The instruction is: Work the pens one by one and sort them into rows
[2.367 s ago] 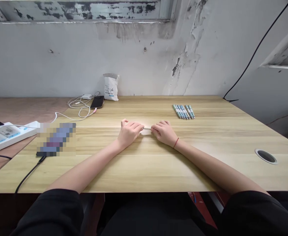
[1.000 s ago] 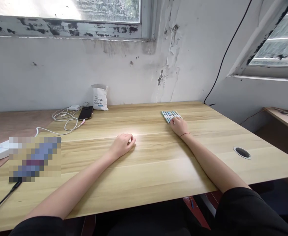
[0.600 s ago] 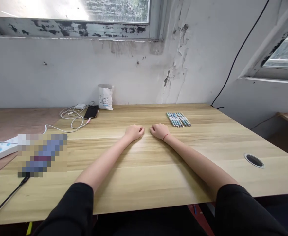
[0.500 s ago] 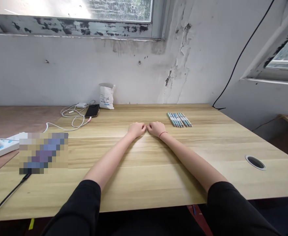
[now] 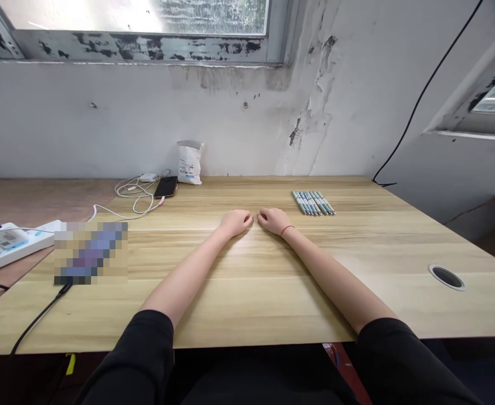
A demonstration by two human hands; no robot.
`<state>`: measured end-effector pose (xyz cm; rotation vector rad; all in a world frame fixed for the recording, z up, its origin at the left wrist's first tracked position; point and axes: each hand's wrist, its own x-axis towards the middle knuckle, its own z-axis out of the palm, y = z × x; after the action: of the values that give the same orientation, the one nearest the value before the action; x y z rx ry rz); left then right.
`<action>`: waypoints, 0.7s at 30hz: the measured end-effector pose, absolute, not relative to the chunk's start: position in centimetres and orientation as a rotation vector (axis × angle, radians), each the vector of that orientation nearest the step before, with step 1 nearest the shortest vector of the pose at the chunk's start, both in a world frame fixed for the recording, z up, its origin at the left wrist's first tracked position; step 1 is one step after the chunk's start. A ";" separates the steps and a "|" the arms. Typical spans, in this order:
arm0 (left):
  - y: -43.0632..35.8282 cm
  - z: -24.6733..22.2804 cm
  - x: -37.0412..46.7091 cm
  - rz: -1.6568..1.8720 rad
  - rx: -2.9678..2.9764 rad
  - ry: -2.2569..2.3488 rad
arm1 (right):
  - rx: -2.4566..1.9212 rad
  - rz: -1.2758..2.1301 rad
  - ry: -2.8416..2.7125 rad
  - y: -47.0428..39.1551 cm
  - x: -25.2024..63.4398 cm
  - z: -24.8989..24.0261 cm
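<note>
My left hand [image 5: 236, 223] rests on the wooden desk [image 5: 239, 304] in a loose fist, with nothing showing in it. Close to its right lies my right hand [image 5: 274, 220], also closed, a thin red cord around its wrist. A small gap separates the two hands. Just beyond my right hand, a row of several pens [image 5: 313, 203] with light blue-green barrels lies side by side, their tips toward me. Neither hand touches them.
At the back left are a white packet [image 5: 190, 163], a black phone [image 5: 166, 187] and a tangled white cable [image 5: 133, 191]. A pixelated device [image 5: 92, 253] and a power strip [image 5: 40, 235] lie left. A cable hole [image 5: 446, 277] is at right.
My hands have moved slightly apart, leaving a wider gap between them. The view has shifted a little to the left. The pens have stayed in place on the desk.
</note>
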<state>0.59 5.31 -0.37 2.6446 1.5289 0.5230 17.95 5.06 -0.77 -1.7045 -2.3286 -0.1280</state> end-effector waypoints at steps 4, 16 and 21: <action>5.3 -0.3 0.6 0.493 2.649 1.528 | -1.735 -0.112 -2.324 5.1 17.9 -0.7; 5.4 -0.6 0.5 0.487 2.655 1.523 | -1.746 -0.107 -2.343 5.3 18.0 -0.9; 5.5 -0.5 0.5 0.475 2.692 1.506 | -1.747 -0.108 -2.341 5.2 18.0 -0.8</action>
<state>0.54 5.48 -0.53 2.6918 1.5058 0.4754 17.99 5.24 -0.82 -1.7468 -2.3407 -0.1077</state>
